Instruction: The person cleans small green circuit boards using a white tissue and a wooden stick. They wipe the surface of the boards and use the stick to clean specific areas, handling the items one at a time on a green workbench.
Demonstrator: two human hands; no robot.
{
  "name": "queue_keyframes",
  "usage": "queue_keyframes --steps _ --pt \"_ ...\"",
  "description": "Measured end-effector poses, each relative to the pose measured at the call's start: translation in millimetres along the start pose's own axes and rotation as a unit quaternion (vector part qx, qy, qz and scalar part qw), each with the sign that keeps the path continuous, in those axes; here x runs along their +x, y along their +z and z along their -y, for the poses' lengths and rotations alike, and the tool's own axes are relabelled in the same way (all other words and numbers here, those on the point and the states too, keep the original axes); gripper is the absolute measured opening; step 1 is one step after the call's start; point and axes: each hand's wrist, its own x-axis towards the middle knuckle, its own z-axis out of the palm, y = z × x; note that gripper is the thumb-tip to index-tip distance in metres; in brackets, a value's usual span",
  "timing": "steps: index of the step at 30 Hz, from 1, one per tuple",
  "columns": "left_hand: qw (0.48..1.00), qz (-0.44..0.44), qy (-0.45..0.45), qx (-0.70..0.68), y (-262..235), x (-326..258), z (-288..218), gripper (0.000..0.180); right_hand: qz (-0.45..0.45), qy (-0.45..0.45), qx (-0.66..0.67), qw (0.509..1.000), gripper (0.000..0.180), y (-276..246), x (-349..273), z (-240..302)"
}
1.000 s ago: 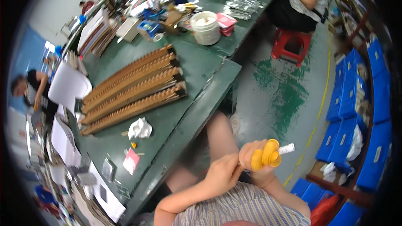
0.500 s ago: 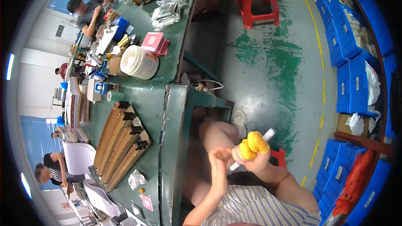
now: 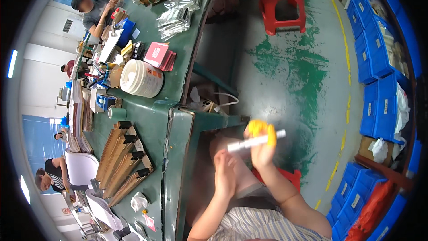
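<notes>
My right hand [image 3: 263, 149] is closed around a slim white marker-like stick [image 3: 243, 144], which lies nearly level with its right end slightly higher. Yellow finger coverings [image 3: 264, 130] sit on the thumb and fingers of that hand. Just below the stick's left end is my left hand [image 3: 225, 174], bare, its fingers curled together; whether anything small is between them I cannot make out. Both hands are above my lap, right of the green table's edge.
Left of me, the green table [image 3: 151, 140] carries wooden strips with black clips [image 3: 122, 163], crumpled white tissue [image 3: 139, 201], a white bucket [image 3: 141, 79], red cards [image 3: 160, 56] and plastic-bagged items [image 3: 178, 15]. A red stool [image 3: 283, 11] stands ahead; blue bins [image 3: 379, 105] line the right. Co-workers sit across the table.
Both hands have moved up and away from my body. The stick has swung from a steep slant to nearly level, and the left hand has shifted slightly left.
</notes>
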Motion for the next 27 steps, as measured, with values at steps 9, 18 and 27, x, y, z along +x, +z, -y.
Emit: queue_keyframes --steps 9,18,27 --pt "0.861 -0.079 -0.021 0.502 -307 -15 110 0.028 0.227 -0.082 -0.47 0.849 0.021 34 152 -112" --pt "0.75 -0.139 -0.263 0.59 -318 -118 179 0.032 0.411 -0.111 -0.603 0.675 0.022 56 158 -120" --pt "0.834 -0.119 -0.27 0.465 -341 -170 152 0.034 0.276 0.017 -0.484 0.83 0.026 -27 214 -91"
